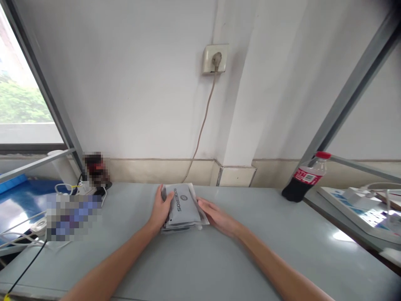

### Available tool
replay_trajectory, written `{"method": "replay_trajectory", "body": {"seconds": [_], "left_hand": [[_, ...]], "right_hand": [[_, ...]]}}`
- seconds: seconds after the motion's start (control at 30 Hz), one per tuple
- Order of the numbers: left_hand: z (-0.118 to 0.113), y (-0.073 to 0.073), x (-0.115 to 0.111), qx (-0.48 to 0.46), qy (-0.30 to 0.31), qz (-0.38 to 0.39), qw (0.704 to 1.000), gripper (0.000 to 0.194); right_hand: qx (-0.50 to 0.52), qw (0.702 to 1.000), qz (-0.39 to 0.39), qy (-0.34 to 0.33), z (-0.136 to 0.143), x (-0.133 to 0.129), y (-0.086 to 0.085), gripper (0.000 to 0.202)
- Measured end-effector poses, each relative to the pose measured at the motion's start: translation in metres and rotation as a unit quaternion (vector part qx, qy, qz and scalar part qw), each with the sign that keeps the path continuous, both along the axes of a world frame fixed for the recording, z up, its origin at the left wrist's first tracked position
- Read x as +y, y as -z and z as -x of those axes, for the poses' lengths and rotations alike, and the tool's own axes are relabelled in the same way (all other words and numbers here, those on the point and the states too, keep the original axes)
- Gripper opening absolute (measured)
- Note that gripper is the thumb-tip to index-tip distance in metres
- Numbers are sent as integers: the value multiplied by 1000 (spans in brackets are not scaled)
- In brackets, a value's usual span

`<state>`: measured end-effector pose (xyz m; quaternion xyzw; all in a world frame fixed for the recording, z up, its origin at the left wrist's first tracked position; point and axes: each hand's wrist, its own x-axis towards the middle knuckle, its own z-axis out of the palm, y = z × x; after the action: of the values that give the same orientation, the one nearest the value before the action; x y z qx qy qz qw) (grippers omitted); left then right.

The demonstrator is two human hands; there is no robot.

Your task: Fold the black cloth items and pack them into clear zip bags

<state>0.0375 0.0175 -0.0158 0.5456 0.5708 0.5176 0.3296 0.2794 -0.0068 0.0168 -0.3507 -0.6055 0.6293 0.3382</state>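
A small stack of grey plastic packages (pixel 185 209) lies in the middle of the table, the top one printed with dark "ROCKBROS" lettering. Clear plastic edges stick out beneath and to the right of it. My left hand (pixel 161 209) grips the stack's left side, with the thumb on the top package and the fingers around the far edge. At the right edge, my right hand (pixel 217 216) is closed against the packages, its fingers close together and partly hidden.
A cola bottle (pixel 305 177) with a red cap stands at the right edge of the grey table (pixel 200 263). Cables (pixel 28 238) and blurred items lie on the left. A plugged-in cord (pixel 205 117) runs down the wall behind the table. A white power strip (pixel 360 209) sits further right.
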Motion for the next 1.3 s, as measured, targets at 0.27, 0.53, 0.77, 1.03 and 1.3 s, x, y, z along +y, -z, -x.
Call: {"method": "replay_trajectory", "body": {"seconds": [0.27, 0.53, 0.77, 1.03, 1.3], "left_hand": [[0, -6, -6, -25, -6, 41, 999, 80], [-14, -18, -20, -126, 5, 39, 991, 90], [-15, -20, -23, -147, 26, 39, 988, 64], [-20, -33, -30, -150, 96, 34, 983, 69], [-19, -45, -41, -5, 128, -144, 981, 131]], "right_hand": [[-12, 993, 12, 119, 14, 1, 8, 46], [0, 997, -8, 83, 14, -3, 8, 54], [6, 995, -11, 102, 14, -2, 4, 53], [36, 996, 39, 67, 11, -6, 2, 54], [-18, 971, -214, 102, 14, -8, 8, 93]]}}
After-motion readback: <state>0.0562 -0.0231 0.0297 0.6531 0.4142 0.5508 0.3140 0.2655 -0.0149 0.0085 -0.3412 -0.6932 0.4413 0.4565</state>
